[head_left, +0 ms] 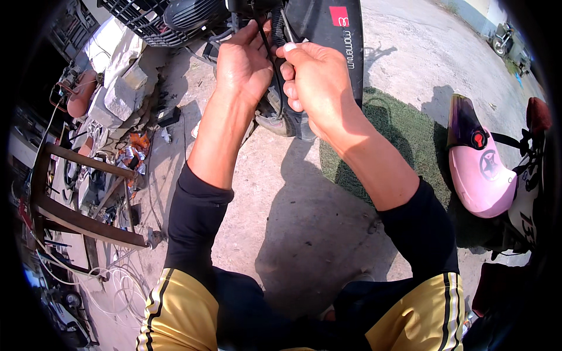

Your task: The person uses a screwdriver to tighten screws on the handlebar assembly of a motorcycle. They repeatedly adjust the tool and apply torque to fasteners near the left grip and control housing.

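Both my hands are raised to the front of a two-wheeler, among black cables [266, 41] under its dark basket [137, 22]. My left hand [243, 67] is turned palm up, its curled fingers reaching behind a cable. What those fingertips grip is hidden. My right hand [319, 76] is closed, thumb against forefinger, at the lower end of a thin grey rod-like piece [289, 26]. A ribbed black sleeve runs just left of that rod. Close beside my right hand stands the vehicle's black panel [310, 20] with a red square label.
Right of me, a pink helmet [483, 175] with a dark visor rests by another two-wheeler. A green mat [398, 140] lies on the concrete. To the left are pale stone blocks [126, 88], an orange tank [82, 93], a rusty metal frame [88, 222] and a coiled hose [126, 286].
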`<action>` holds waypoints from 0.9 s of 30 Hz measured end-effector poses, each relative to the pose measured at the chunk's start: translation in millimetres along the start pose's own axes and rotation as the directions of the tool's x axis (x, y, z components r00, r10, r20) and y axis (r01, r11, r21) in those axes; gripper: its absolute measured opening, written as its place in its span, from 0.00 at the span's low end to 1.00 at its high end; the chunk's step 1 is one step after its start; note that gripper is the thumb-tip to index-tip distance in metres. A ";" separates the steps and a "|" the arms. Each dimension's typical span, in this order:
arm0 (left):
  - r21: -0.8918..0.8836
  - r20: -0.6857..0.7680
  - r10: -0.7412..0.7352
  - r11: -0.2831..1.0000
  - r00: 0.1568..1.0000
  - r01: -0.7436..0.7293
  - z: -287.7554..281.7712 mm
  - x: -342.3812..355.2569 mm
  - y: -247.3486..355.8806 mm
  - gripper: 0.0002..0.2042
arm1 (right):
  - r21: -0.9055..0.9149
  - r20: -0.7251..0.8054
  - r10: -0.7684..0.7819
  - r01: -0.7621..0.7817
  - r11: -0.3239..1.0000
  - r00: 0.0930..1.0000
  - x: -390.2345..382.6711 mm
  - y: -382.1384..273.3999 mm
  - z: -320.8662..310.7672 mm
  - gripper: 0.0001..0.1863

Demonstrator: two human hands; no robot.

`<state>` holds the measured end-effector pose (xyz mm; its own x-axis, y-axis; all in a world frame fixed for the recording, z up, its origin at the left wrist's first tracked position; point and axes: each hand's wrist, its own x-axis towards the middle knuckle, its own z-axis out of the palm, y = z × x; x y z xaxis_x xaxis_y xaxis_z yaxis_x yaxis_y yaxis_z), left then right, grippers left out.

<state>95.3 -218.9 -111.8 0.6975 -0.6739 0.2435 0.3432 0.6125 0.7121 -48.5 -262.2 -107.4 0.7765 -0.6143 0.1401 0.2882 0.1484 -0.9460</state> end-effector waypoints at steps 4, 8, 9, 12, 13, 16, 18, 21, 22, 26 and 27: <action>0.187 0.021 0.005 0.982 1.000 -0.009 -4.3 -26.0 10.9 0.17 | 0.207 -0.030 -0.071 0.076 0.975 0.997 -6.6 25.1 20.9 0.11; 0.560 0.038 0.081 0.824 0.996 -0.088 2.3 -51.7 29.9 0.22 | 0.038 -0.136 -0.314 0.321 0.946 0.940 2.7 46.8 47.0 0.14; 0.616 0.010 0.128 0.780 0.992 -0.107 10.3 -56.9 33.5 0.21 | -0.066 -0.190 -0.371 0.365 0.929 0.909 6.3 49.1 55.5 0.14; 0.711 -0.057 0.149 0.700 0.987 -0.065 3.9 -62.4 40.9 0.18 | -0.174 -0.202 -0.330 0.298 0.939 0.922 16.2 55.9 71.8 0.16; 0.717 -0.116 0.175 0.695 0.978 -0.040 9.7 -63.6 41.3 0.18 | -0.200 -0.208 -0.357 0.318 0.927 0.910 20.3 58.5 76.2 0.15; 0.872 0.014 0.093 0.486 0.996 -0.058 -26.1 -56.4 65.8 0.18 | 0.126 -0.023 -0.192 0.194 0.973 0.981 16.2 49.2 75.5 0.13; 0.907 0.076 0.023 0.415 0.997 -0.079 -12.6 -56.1 75.7 0.19 | 0.209 0.030 -0.221 0.210 0.955 0.975 22.8 42.5 67.1 0.11; 0.933 0.249 -0.054 0.281 0.967 -0.224 -14.4 -68.3 87.7 0.20 | 0.115 0.180 -0.259 0.241 0.964 0.949 24.3 43.5 58.3 0.11; 0.924 0.307 -0.013 0.246 0.952 -0.294 -25.2 -69.1 87.1 0.21 | 0.090 0.212 -0.265 0.252 0.964 0.941 26.8 47.1 59.5 0.11; 0.870 0.415 0.067 0.262 0.907 -0.417 -53.5 -80.8 83.0 0.25 | 0.003 0.347 -0.161 0.171 0.985 0.924 19.0 35.6 57.5 0.11; 0.856 0.430 0.108 0.266 0.896 -0.443 -57.4 -86.5 84.2 0.26 | 0.014 0.352 -0.165 0.171 0.985 0.922 17.7 32.6 56.3 0.10</action>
<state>99.9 -85.3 -110.7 0.3918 -0.7153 0.5787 -0.7562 0.1080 0.6454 6.1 -224.6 -119.4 0.8651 -0.3181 0.3879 0.4244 0.0520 -0.9040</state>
